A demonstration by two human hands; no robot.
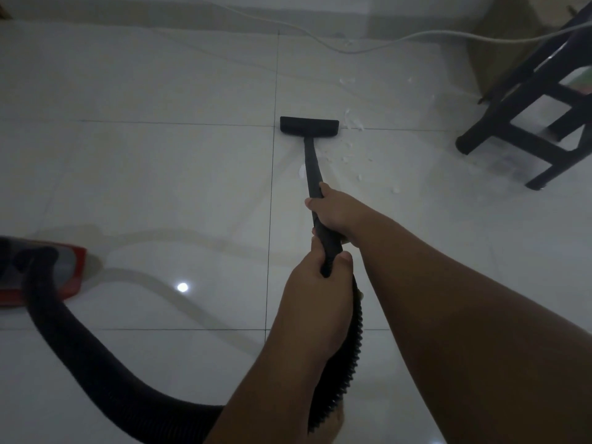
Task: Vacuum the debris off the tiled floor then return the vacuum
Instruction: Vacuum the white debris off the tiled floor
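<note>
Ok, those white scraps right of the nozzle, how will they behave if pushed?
The white scraps look thin and flaky, so probably very light and apt to scatter ahead of the nozzle. The glossy tiled floor likely lets them slide easily.

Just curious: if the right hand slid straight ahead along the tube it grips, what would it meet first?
Likely the nozzle head ending the tube; debris lies just right of that line.

Dim, grey light; one glare spot on the tiled floor (144,187); stool (493,118) seemingly blurred.
</note>
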